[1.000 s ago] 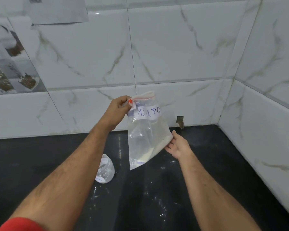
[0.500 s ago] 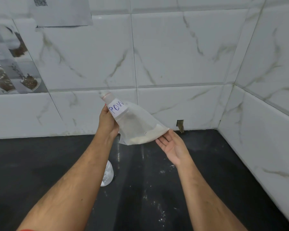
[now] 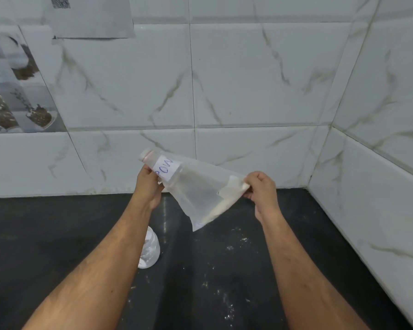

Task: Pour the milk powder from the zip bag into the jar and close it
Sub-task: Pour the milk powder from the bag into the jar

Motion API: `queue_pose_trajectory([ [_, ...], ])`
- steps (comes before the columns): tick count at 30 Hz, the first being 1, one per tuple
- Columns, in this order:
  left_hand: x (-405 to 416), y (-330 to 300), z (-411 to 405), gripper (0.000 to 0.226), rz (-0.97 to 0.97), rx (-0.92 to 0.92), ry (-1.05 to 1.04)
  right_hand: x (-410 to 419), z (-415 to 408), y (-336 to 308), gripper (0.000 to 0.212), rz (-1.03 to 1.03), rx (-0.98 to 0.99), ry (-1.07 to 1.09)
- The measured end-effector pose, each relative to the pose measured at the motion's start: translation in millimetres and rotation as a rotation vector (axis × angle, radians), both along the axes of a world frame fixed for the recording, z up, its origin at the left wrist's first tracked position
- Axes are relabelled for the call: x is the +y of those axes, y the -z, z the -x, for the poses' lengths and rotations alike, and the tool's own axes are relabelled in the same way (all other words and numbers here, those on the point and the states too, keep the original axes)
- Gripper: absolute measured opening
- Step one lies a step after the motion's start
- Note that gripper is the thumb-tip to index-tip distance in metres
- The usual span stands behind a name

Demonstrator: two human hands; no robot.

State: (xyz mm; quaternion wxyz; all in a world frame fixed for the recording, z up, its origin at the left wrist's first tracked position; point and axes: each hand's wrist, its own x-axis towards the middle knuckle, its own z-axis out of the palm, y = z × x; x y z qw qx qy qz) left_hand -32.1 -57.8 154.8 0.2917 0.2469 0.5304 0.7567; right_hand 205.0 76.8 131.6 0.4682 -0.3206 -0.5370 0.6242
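Observation:
A clear zip bag (image 3: 196, 191) with a white handwritten label hangs above the black counter, lying nearly sideways with its zip end up and to the left. White milk powder (image 3: 227, 201) sits along its lower right side. My left hand (image 3: 150, 184) grips the zip end. My right hand (image 3: 260, 186) pinches the bag's bottom corner. A clear jar (image 3: 150, 251) with powder inside stands on the counter below, half hidden behind my left forearm. Its mouth and any lid are out of sight.
The black counter (image 3: 224, 282) carries spilled powder specks in front of the jar. White marble-look tiled walls meet in a corner at the right. A paper sheet (image 3: 91, 17) and picture tiles hang on the left wall.
My right hand went from an open palm under the bag to a pinch on its bottom corner. The bag has turned from upright to nearly sideways.

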Motion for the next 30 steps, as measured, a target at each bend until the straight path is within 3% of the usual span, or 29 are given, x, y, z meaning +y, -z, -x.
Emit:
queue_pose_trajectory([
  [8,-4.3,21.4,-3.2,0.021,-0.027,0.006,0.071,0.4,8.7,-21.8,0.011,-0.372,-0.246,-0.006],
  [16,-5.1,25.9,-2.1,0.023,-0.061,-0.056,0.07,3.5,3.1,-29.5,0.021,-0.258,-0.181,0.043],
  [25,-1.4,20.8,-4.7,0.01,-0.092,-0.119,0.096,0.0,-2.4,-17.2,0.015,-0.286,-0.447,-0.191],
  [30,-3.3,16.1,-10.2,0.02,-0.126,-0.141,0.142,-3.3,0.3,-13.2,0.028,-0.29,-0.421,-0.166],
])
